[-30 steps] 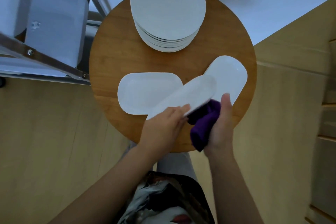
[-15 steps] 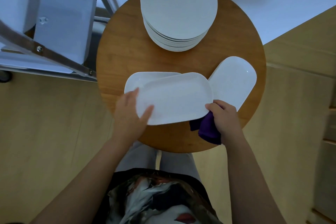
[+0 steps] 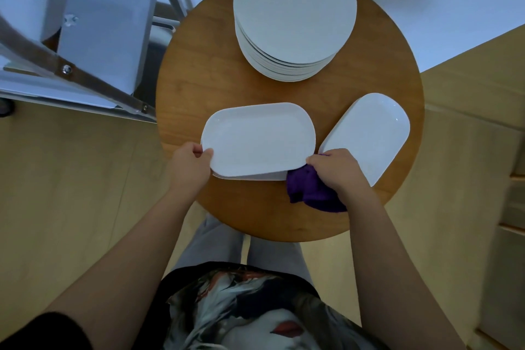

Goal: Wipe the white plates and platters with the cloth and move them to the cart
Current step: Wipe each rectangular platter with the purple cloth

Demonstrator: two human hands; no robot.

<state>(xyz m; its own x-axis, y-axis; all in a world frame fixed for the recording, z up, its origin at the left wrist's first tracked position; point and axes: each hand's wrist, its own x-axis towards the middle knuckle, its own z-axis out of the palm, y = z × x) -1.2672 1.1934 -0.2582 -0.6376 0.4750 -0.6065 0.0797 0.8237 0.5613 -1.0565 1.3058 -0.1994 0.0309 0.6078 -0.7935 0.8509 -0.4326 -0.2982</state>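
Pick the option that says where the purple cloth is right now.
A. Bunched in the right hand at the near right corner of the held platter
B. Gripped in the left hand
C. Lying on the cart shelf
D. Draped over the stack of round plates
A: the purple cloth is bunched under the right hand, against the corner of the platter that the left hand pinches at its other end.

No legible text or labels.
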